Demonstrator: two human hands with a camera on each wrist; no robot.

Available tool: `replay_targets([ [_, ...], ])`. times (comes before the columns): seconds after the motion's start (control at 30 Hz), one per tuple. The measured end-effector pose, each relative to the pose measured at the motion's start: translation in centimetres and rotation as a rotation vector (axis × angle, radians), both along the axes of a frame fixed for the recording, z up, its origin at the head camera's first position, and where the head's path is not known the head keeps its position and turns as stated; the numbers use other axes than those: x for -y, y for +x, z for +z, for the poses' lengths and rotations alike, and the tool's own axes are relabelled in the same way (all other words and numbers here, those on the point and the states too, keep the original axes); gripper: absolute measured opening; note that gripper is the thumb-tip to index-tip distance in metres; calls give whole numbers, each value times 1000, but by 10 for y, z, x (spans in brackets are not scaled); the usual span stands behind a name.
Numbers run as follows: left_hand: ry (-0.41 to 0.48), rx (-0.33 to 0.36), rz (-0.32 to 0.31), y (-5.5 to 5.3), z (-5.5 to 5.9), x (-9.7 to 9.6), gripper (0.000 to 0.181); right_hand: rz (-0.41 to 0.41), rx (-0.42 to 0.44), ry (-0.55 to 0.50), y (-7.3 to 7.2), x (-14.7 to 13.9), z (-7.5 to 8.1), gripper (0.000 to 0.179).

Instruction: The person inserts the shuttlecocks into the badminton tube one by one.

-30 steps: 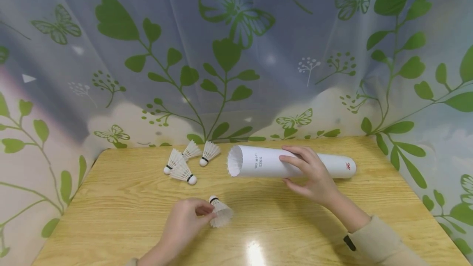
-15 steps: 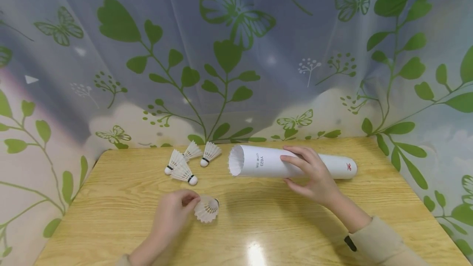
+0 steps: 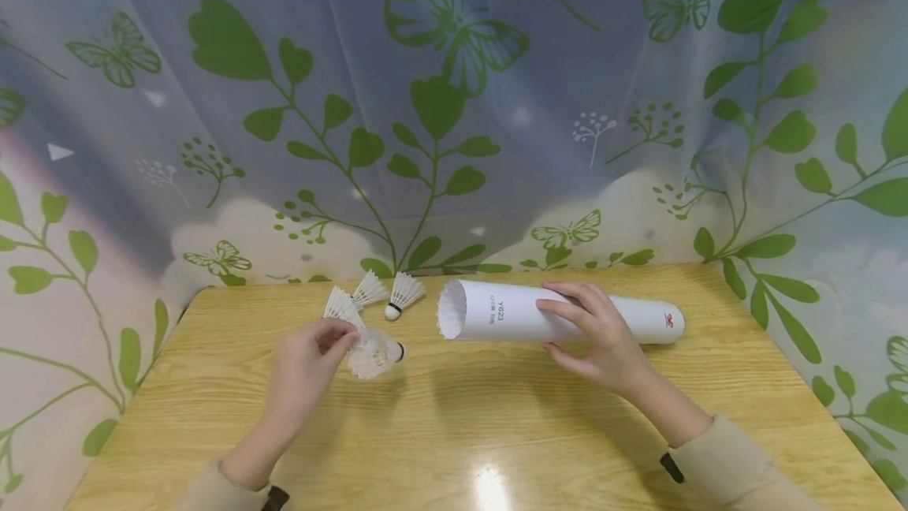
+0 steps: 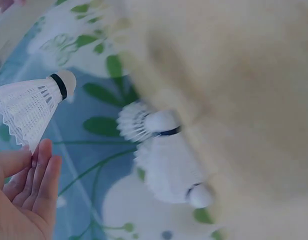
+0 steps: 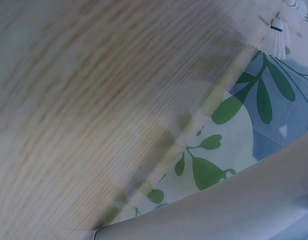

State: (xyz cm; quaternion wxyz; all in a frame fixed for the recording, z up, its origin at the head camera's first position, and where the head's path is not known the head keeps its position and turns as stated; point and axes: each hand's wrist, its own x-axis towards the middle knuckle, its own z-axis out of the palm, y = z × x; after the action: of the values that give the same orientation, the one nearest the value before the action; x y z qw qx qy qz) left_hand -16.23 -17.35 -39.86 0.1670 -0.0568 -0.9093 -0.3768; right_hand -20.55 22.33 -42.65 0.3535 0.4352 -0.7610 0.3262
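Over the table's left half, my left hand [image 3: 305,365] pinches a white shuttlecock [image 3: 374,353] by its feathered rim. Its cork points right, toward the tube. The left wrist view shows the same shuttlecock [image 4: 36,105] with thumb and fingertips at the skirt edge. My right hand [image 3: 599,333] grips a long white tube [image 3: 504,312] from above, thumb on the near side. The tube lies sideways, its open end facing left. Behind the held shuttlecock are loose shuttlecocks [image 3: 368,289], partly hidden by it and by my left hand.
One more shuttlecock [image 3: 403,295] stands apart, between the group and the tube's mouth. The wooden table [image 3: 567,432] ends at the back against a curtain [image 3: 496,203] printed with leaves and butterflies.
My left hand has moved left and away from me with the shuttlecock, whose cork has swung from pointing away to pointing right. The right hand and tube have stayed in place.
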Motion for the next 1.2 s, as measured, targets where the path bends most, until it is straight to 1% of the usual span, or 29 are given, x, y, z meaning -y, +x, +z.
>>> replay_targets([
  [0.1, 45, -61, -6, -5, 14, 0, 3, -4, -9, 4, -1, 0, 0, 45],
  [0.23, 65, -145, 0, -10, 30, -3, 3, -13, -14, 13, -1, 1, 0, 45],
  [0.4, 89, -224, 13, -14, 45, -9, 5, -23, 4, 22, 0, 0, 1, 45],
  [0.57, 137, -271, -14, -12, 58, -18, 5, -23, -3, 21, 0, 0, 1, 45],
  [0.7, 167, -287, -39, -10, 64, -27, 6, -16, -11, 13, 0, 0, 0, 45],
  [0.8, 165, -297, -57, -9, 66, -33, 5, -19, -9, 12, -1, 0, -1, 45],
  [0.9, 169, -301, -88, -7, 67, -39, 7, -22, -9, 13, -1, 0, -1, 45],
  [1.03, 187, -307, -115, -5, 68, -47, 7, -24, -10, 14, 0, 0, -2, 45],
  [1.2, 203, -310, -147, -6, 66, -57, 4, -28, -6, 14, 0, 0, -2, 45],
])
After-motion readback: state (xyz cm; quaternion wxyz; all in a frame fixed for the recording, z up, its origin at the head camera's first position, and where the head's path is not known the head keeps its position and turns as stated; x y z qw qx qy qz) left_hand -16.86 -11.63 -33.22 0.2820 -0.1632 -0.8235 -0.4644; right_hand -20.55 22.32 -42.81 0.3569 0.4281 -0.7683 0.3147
